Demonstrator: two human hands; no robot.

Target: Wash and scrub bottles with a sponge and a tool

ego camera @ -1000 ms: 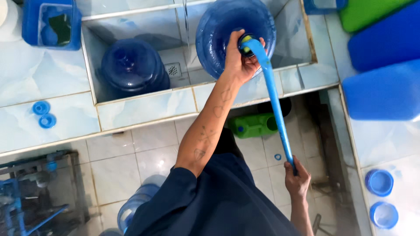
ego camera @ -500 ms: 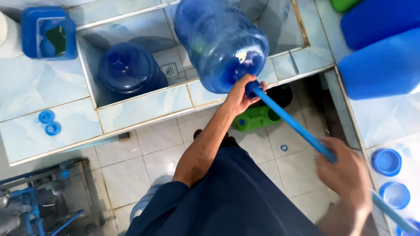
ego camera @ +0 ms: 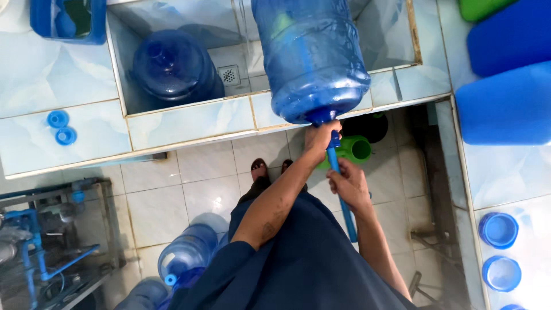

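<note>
A large blue water jug (ego camera: 313,57) is laid on its side across the front rim of a tiled basin (ego camera: 189,120), its long axis running from the far side of the basin toward the person and its neck pointing down and outward over the floor. The neck is grasped by the left hand (ego camera: 319,139), fingers closed round it. A blue rod (ego camera: 340,186) is pushed up into the mouth, roughly in line with the jug's axis, and its shaft is clenched lower down by the right hand (ego camera: 349,183); the lower end hangs free above the floor tiles.

Inside the basin, toward its left corner, a second blue jug (ego camera: 172,69) stands upright, well apart from the first, with a floor drain (ego camera: 229,74) between them. Two blue caps (ego camera: 61,127) lie on the tiled ledge at the left. Below the neck, on the floor just beyond the hands, a green container (ego camera: 356,149) lies on its side. Another blue jug (ego camera: 186,255) lies on the floor near the person's left side, beside a metal rack (ego camera: 63,229). Two blue lids (ego camera: 499,250) rest at the right edge.

The held jug is translucent, ribbed round its body, and a greenish patch shows through its wall near the far end.
</note>
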